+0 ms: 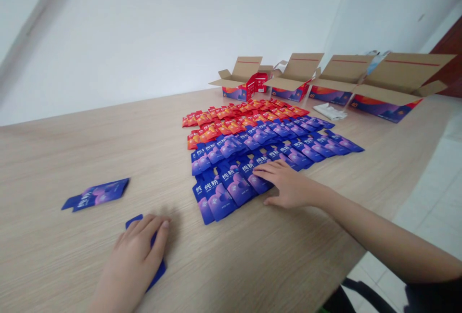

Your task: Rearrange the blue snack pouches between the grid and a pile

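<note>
Rows of blue foil sachets (231,190) printed with Chinese lettering lie overlapped on a light wood-grain table (72,265), a block of orange-red sachets (231,120) laid out in the same shingled fashion directly behind them. The hands are both at the near side of the display. The right hand (288,185) rests open on the front of the blue rows, its fingers extended and touching the sachets, gripping none. The left hand (133,255) lies palm-down over a lone blue sachet (159,272), whose ends show on either side of it; whether it grips the sachet or merely covers it cannot be told. A loose blue sachet strip (96,194) lies farther left, well apart from the rows. Four open cardboard cartons (393,89) printed in blue and orange line the far side of the table, with a red paperboard box (262,82) between the first two and a crumpled white packet (330,111) near the last.
</note>
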Available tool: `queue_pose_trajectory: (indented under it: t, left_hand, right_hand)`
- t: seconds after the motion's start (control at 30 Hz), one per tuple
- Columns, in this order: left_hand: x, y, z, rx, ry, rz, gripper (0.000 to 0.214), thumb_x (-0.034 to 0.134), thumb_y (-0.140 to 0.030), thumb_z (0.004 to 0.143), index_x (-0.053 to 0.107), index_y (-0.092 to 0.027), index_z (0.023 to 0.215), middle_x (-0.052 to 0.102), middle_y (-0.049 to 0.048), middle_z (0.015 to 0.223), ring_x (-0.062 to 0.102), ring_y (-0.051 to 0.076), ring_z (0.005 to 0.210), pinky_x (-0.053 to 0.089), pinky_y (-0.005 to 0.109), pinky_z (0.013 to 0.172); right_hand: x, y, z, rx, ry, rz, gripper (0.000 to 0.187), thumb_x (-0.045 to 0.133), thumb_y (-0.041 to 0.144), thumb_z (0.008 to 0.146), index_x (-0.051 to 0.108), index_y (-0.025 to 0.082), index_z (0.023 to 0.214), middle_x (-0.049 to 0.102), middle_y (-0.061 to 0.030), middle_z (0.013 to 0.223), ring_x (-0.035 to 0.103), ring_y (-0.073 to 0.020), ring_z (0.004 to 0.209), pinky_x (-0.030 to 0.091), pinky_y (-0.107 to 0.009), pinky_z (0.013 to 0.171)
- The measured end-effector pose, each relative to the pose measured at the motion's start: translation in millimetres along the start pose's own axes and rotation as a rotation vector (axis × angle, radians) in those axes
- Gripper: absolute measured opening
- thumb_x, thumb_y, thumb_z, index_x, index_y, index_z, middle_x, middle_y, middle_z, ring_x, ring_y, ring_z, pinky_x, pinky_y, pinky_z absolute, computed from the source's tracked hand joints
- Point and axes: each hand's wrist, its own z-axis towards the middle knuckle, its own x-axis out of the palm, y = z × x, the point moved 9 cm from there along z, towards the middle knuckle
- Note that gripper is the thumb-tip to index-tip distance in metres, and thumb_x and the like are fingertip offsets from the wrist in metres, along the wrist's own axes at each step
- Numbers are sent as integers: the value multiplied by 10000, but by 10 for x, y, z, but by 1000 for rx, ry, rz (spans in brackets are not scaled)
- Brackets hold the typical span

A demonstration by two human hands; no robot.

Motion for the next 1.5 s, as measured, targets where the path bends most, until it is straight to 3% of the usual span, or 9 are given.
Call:
queue_pose_trajectory:
  t: [0.2,0.33,0.47,0.7,0.9,1.03,1.13,1.33,1.5]
  left_hand:
    - [0,-8,-13,30,-21,10,398,368,-463,936,702,-249,908,720,61,1022,658,275,976,523,451,884]
    - [5,-6,-18,47,-25,12,396,370,-458,942,705,-247,915,721,64,1027,660,275,977,528,450,879]
    - [7,-2,-20,38,-21,9,413,354,-458,947,706,-244,910,716,68,1022,656,277,981,527,455,874]
    - [11,-9,-10,38,-18,-9,405,366,-469,937,702,-246,896,712,66,1001,657,279,973,520,474,896]
    - [14,64,20,40,-21,-11,387,386,-472,931,707,-259,889,721,54,984,675,258,957,548,439,867]
    - [8,115,53,73,-57,6,354,404,-437,930,712,-264,926,730,43,992,688,243,955,566,399,840]
    - [-3,123,80,93,-98,9,337,420,-429,923,715,-266,919,736,41,975,696,244,931,574,394,820]
    - [5,148,102,100,-112,-7,332,430,-438,919,714,-268,890,737,36,935,704,238,892,584,399,809]
    - [19,165,80,121,-121,10,325,432,-433,927,712,-271,902,739,36,947,704,241,905,586,409,824]
  right_hand:
    - [20,29,-64,-44,-83,-8,533,615,190,785,581,155,1316,614,-130,1334,566,-278,1217,324,-522,1108]
    - [15,86,-148,-72,-156,-55,567,562,154,781,561,148,1347,635,-150,1296,584,-289,1193,358,-527,1083]
    - [-47,141,-285,-111,-242,-117,483,529,146,839,584,146,1319,671,-151,1234,621,-293,1145,372,-551,1057]
    - [-325,73,-548,-163,-480,-115,463,459,74,922,541,224,1352,709,-99,1192,682,-220,1054,484,-471,943]
    - [-666,78,-585,-165,-571,28,490,436,74,934,547,298,1356,729,-47,1157,702,-200,1022,537,-416,936]
    - [-944,-44,-386,-121,-662,34,445,417,104,948,612,275,1310,717,-51,1188,689,-208,1075,561,-383,930]
    - [-994,-313,-83,-50,-699,24,454,383,104,946,645,253,1286,694,-38,1236,668,-202,1127,544,-377,995]
    - [-674,-768,567,5,-579,-110,514,409,11,852,692,220,1227,673,-31,1269,642,-193,1176,511,-359,1047]
    - [-482,-866,767,34,-522,-166,550,424,-32,816,690,215,1229,667,-41,1277,634,-196,1189,530,-350,1005]
